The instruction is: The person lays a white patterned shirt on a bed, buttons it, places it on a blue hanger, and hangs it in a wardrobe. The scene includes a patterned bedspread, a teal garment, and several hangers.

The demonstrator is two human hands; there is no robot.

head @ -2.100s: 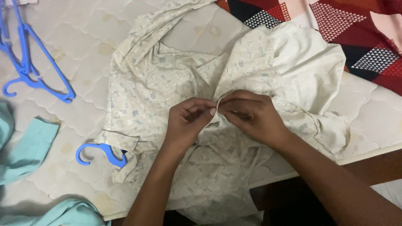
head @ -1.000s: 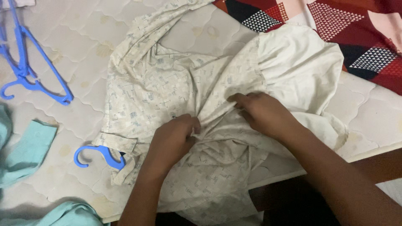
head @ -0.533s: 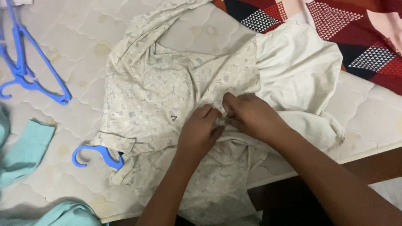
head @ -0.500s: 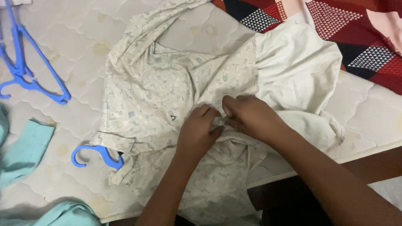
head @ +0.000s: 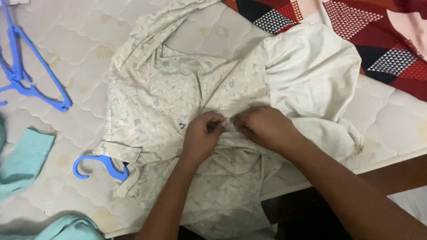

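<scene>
**Hands pinching the front of a patterned shirt on a bare mattress**

Where the quilted cream mattress served as the work surface, a red, patterned blanket covered its far right corner, and dark floor showed past the near edge. The cream patterned shirt lay spread in the middle, its length running from far to near, collar end far and hem draped over the near edge. The left hand and right hand met at its front, fingertips pinching the fabric. A blue hanger hook protruded from its left side.
</scene>
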